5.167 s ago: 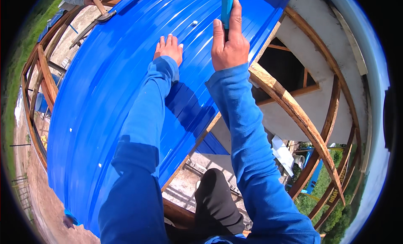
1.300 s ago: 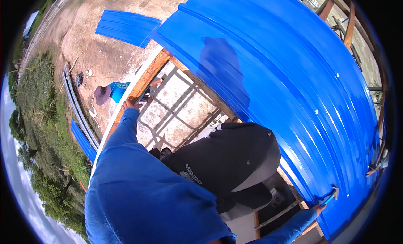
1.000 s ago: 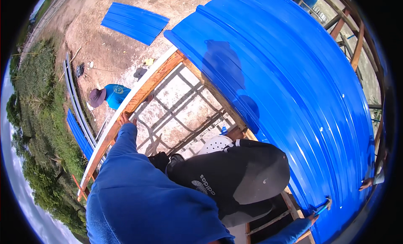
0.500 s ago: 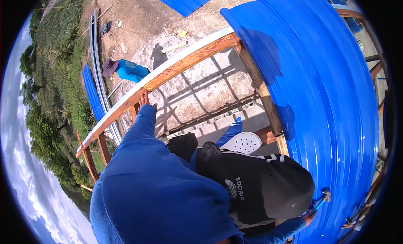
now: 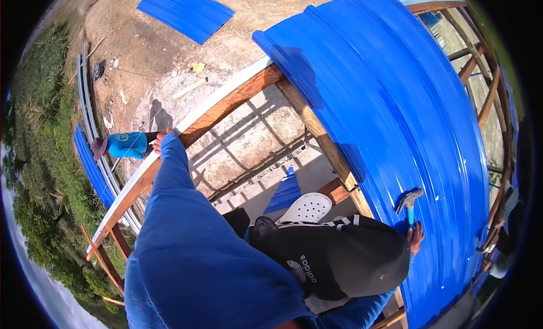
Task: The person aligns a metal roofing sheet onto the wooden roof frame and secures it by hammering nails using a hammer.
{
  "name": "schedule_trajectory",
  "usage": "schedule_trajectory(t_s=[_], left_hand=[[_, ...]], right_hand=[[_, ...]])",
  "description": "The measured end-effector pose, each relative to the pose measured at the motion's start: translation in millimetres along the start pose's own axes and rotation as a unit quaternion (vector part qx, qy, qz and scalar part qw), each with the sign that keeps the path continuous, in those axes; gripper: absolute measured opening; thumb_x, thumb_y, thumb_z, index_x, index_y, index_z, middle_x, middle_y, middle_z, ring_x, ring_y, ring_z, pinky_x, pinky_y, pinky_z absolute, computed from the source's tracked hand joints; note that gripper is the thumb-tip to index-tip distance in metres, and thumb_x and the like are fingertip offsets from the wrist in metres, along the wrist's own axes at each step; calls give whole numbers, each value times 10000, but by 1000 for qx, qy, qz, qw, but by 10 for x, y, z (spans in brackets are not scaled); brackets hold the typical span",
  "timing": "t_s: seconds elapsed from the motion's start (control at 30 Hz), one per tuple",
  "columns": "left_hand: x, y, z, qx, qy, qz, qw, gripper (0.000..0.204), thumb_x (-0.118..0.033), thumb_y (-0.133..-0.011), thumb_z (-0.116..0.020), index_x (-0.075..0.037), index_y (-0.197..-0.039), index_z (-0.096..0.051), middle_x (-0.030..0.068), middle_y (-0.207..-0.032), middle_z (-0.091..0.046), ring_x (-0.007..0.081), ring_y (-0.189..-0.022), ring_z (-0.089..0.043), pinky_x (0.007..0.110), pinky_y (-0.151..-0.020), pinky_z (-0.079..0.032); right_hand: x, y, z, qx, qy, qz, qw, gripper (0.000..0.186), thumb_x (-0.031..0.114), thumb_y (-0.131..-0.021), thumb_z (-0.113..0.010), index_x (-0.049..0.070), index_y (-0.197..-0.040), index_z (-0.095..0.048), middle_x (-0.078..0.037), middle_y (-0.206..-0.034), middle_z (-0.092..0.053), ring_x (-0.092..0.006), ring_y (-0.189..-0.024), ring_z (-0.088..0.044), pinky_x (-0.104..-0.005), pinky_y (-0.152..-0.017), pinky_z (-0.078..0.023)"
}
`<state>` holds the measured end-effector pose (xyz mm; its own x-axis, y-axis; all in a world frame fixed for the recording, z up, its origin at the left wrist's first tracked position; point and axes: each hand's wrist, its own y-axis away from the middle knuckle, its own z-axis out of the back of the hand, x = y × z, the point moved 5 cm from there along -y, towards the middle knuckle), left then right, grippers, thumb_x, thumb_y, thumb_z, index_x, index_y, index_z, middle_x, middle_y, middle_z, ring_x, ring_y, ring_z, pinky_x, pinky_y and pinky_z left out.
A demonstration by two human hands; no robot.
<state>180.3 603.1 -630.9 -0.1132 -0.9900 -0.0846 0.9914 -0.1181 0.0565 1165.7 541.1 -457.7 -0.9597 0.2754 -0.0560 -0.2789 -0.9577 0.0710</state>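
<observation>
My right hand is closed around the turquoise handle of a claw hammer, over the blue corrugated roofing sheet. Its dark metal head points away from me, just above or on the sheet; I cannot tell which. My left arm reaches forward, and my left hand grips the white-edged wooden beam, with fingers over its top edge. Beneath me are my bent leg in black trousers and a white clog with round holes.
Open gaps between the timber rafters drop to the concrete below. On the ground a person in a blue shirt and hat stands near long metal channels. Another blue sheet lies farther off. At the right edge another person's hand shows.
My right hand has brought the hammer forward over the sheet, its head now pointing away from me. My left hand remains on the beam, with fingers now over its top. The view has turned.
</observation>
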Motion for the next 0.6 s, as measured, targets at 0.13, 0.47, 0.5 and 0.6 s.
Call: schedule_trajectory(t_s=[0.13, 0.47, 0.5, 0.6], left_hand=[[-70, -28, 398, -23, -34, 15, 999, 500, -520, -840, -461, -178, -1163, -630, 100, -1283, -523, 304, -1285, -323, 500, -1085, -145], [75, -178, 221, 15, -96, 11, 995, 505, -559, -876, -382, -250, -1197, -619, 93, -1269, -537, 322, -1294, -324, 525, -1083, -161], [83, -182, 209, 16, -99, 9, 995, 505, -559, -876, -381, -250, -1198, -618, 93, -1270, -537, 322, -1294, -324, 525, -1083, -161], [81, -199, 202, 18, -103, 5, 994, 506, -561, -877, -380, -251, -1200, -616, 94, -1271, -535, 323, -1294, -324, 525, -1083, -161]], right_hand=[[640, -106, -191, 0, 31, -167, 985, 501, 498, -954, -372, 245, -1383, -422, -26, -1456, -373, -294, -1359, -295, -552, -1038, -249], [694, -8, -300, -117, 38, -184, 975, 483, 518, -947, -380, 269, -1350, -476, -9, -1434, -412, -214, -1330, -354, -531, -1060, -213], [699, -9, -301, -115, 37, -182, 976, 482, 516, -947, -381, 270, -1351, -475, -10, -1436, -410, -215, -1329, -355, -529, -1058, -216], [751, -34, -289, -104, 39, -188, 976, 478, 505, -947, -389, 266, -1353, -472, -12, -1438, -408, -219, -1326, -359, -522, -1058, -220]])
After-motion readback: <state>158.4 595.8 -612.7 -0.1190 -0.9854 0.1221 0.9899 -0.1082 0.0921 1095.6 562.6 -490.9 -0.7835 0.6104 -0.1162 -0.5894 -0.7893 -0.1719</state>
